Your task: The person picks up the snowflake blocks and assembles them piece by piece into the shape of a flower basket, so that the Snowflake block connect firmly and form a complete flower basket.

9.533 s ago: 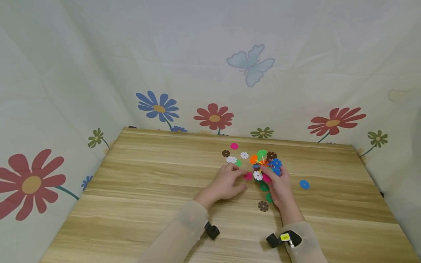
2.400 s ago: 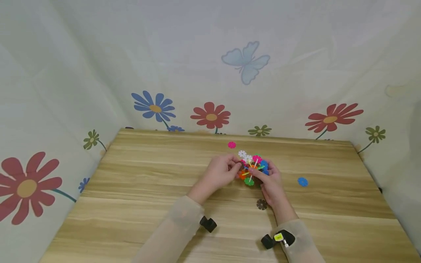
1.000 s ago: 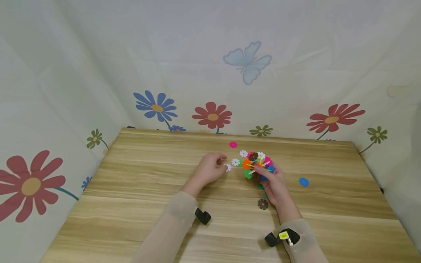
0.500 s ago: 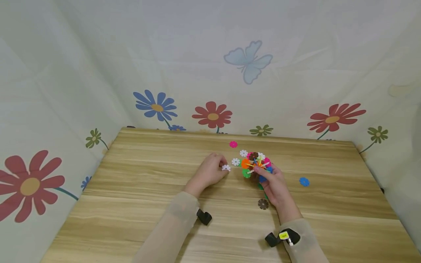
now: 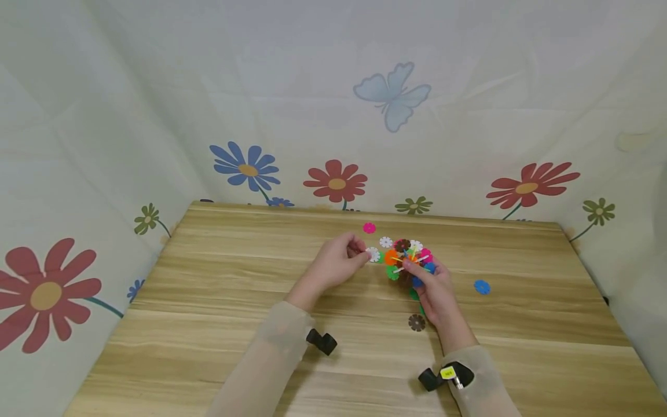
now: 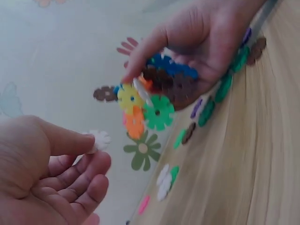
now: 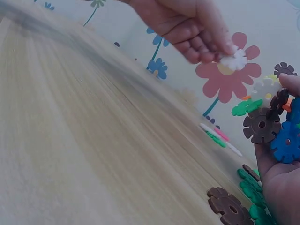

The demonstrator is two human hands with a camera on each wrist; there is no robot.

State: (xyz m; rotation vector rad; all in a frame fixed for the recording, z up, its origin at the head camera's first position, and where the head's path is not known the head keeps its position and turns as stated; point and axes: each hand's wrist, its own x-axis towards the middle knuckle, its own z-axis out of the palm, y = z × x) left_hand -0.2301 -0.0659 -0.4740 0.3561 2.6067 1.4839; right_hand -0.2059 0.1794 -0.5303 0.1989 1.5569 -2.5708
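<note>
My left hand [image 5: 336, 263] pinches a white notched plastic disc, a snowflake-shaped building piece [image 6: 100, 140], between thumb and index finger. The other fingers are loosely bent below it. To the right, my right hand [image 5: 438, 292] holds a cluster of interlocked discs [image 6: 159, 112] in green, orange, yellow, brown, blue, white and pink. Its thumb presses on the near side of the cluster, while the palm supports it from the right and below. In the right wrist view the white disc [image 7: 234, 60] is apart from the cluster [image 7: 261, 124].
Loose discs lie on the wooden table [image 5: 234, 278]: a pink disc [image 5: 369, 228] and a white disc [image 5: 385, 242] behind, a blue disc [image 5: 482, 287] at the right, a brown disc [image 5: 416, 322] in front. Several green discs [image 7: 251, 192] lie below the right hand. A flower-printed cloth [image 5: 281, 104] hangs behind.
Earlier my left hand worked a brown disc at the cluster, which now shows a brown disc on top. It then moved left, took a white disc, and has shifted slightly back toward the cluster.
</note>
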